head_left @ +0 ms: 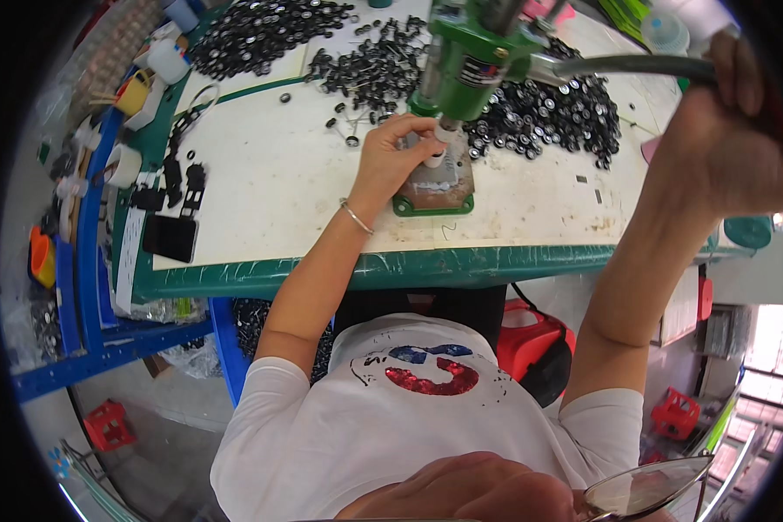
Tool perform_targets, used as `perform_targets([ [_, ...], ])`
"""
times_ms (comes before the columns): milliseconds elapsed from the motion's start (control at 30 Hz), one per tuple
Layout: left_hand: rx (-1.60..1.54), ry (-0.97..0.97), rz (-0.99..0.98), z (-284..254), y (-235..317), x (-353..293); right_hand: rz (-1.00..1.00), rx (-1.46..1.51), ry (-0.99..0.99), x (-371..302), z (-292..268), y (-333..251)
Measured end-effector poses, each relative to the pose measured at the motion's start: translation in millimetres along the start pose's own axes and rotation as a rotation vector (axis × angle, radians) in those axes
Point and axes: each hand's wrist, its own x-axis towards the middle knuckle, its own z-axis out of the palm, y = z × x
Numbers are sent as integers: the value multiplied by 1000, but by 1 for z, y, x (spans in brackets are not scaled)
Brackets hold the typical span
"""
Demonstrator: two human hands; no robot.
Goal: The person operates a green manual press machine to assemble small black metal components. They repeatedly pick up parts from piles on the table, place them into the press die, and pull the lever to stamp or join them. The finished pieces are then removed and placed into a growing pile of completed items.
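A green hand press [474,74] stands on the table in front of me, on a green-edged base plate [446,198]. Under its ram, my left hand [398,155] is closed in a pinch beside small white cylindrical pieces [436,157]. Fingertips cover most of what they pinch, so I cannot make it out. High on the right, my right hand [729,143] has its fingers curled round the outer end of the press's long grey lever [626,65]; the palm is slightly blurred.
Piles of small black wheel-like parts [544,122] lie right of the press, with more black parts [261,39] behind at left. A dark phone [170,237] rests near the table's green front edge [391,272]. Blue shelving [91,226] stands left; a red stool [531,335] sits below.
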Motion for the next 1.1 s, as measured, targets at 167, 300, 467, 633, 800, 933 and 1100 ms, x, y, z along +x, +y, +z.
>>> perform_targets([
  [167, 62, -33, 61, -2, -2, -1, 37, 96, -47, 4, 26, -9],
  [300, 76, -79, 39, -5, 0, 1, 115, 155, -109, 22, 31, 3],
  [467, -8, -131, -151, -5, 6, -1, 171, -183, 165, 67, 39, 47],
  [633, -318, -34, -237, -21, 3, 4, 487, -107, 160, 106, -3, 125],
  [800, -449, -35, -300, -78, -13, 10, 577, -42, 160, 87, -9, 154],
  [933, -233, -18, -285, -115, -6, 5, 595, 15, 266, 14, -20, 139],
  [1100, 528, -73, -167, -108, -2, 12, 1021, -949, -127, -118, -107, 103],
])
